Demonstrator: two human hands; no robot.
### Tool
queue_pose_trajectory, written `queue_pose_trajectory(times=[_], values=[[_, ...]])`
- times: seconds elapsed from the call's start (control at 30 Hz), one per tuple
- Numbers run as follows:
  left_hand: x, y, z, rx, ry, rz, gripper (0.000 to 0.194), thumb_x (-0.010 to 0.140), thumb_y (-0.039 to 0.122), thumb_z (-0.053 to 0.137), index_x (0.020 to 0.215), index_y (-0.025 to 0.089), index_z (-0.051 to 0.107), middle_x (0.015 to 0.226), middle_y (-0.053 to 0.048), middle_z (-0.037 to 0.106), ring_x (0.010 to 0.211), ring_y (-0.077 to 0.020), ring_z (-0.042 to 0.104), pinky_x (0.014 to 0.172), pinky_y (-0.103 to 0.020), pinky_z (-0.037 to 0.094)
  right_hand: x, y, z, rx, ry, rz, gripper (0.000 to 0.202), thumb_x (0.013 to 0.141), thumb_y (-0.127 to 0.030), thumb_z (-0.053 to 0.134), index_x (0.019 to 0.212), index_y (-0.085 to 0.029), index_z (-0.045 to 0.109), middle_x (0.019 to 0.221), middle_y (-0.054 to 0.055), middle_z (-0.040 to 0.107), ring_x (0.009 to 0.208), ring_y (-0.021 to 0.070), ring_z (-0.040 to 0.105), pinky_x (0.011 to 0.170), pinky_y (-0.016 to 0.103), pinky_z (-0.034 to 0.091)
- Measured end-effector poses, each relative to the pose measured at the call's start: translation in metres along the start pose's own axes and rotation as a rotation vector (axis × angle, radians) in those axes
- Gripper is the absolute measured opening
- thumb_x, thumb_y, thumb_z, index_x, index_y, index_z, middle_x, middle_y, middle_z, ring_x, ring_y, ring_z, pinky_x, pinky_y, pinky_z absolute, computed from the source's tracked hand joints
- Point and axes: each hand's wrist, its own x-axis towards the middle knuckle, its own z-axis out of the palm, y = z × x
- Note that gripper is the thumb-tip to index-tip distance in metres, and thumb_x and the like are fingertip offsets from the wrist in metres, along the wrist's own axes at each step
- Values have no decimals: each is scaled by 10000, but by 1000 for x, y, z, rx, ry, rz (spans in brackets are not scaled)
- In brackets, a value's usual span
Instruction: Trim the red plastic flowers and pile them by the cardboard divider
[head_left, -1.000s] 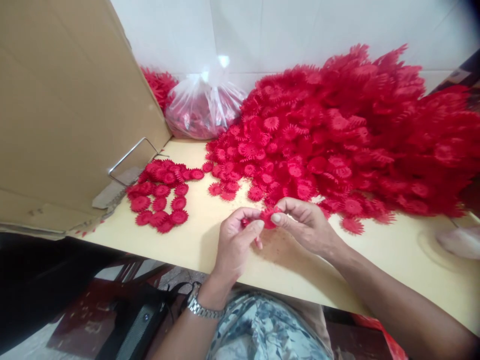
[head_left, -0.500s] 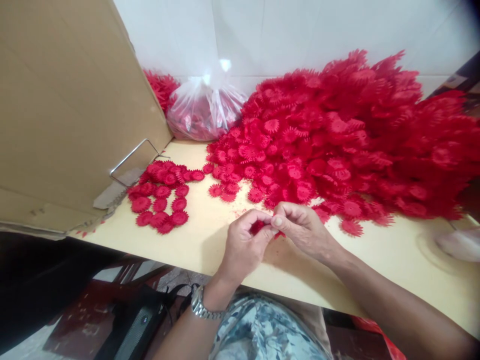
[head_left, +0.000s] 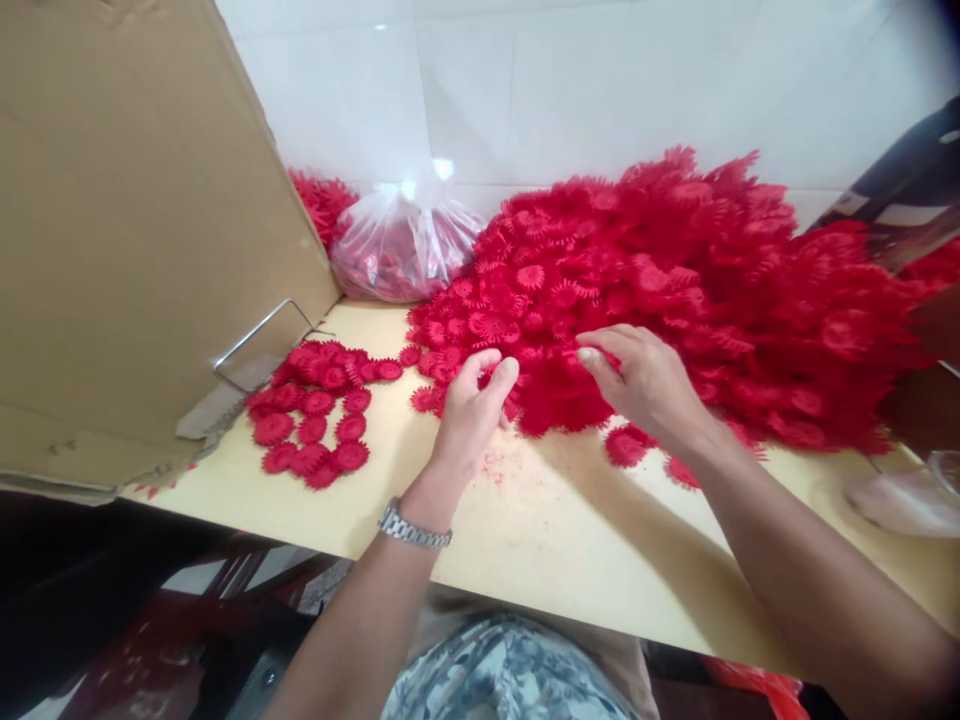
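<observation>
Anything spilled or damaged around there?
Tiny red scraps lie scattered on the tabletop in front of the red pile, loose like stray trimmings. The cardboard has a ragged lower edge, perhaps worn.

Tabletop (head_left: 540,540) with cardboard (head_left: 142,230) at left, a disc strand (head_left: 309,459) beside it, a bag (head_left: 401,255) behind that, disc heap (head_left: 645,275) right.
</observation>
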Motion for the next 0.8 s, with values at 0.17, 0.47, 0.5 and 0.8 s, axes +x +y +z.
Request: queue_pose_trajectory(times=[0.17, 0.47, 0.5, 0.8], values=[[-28, -11, -19, -226, -153, -227, 160, 698, 151, 601, 856, 126, 614, 715, -31, 614, 612, -118, 599, 588, -255, 494, -26, -24, -1, 138, -109, -132, 224, 886, -286, 461, 904, -205, 670, 930, 88, 677, 875, 222, 621, 760, 357, 490], [-56, -19, -20, -68, -78, -214, 215, 674, 319, 667, 667, 130, 566, 529, 0, 602, 361, -90, 510, 339, -208, 427, -41, -43, 6, 375, -267, -187, 240, 912, -281, 441, 891, -176, 655, 887, 74, 681, 798, 164, 623, 700, 278, 485], [-58, -19, -21, -51, -79, -215, 238, 677, 346, 666, 657, 139, 551, 507, 10, 589, 340, -84, 490, 314, -194, 396, -42, -44, 5, 404, -282, -170, 242, 913, -287, 442, 887, -174, 655, 876, 72, 679, 790, 161, 621, 695, 274, 480], [-62, -24, -19, 112, -4, -136, 401, 676, 476, 665, 528, 163, 462, 404, 76, 397, 331, -25, 332, 310, -143, 211, -43, -69, 2, 568, -341, -17, 194, 833, -356, 571, 774, -173, 600, 730, 25, 614, 690, 134, 555, 616, 248, 421]])
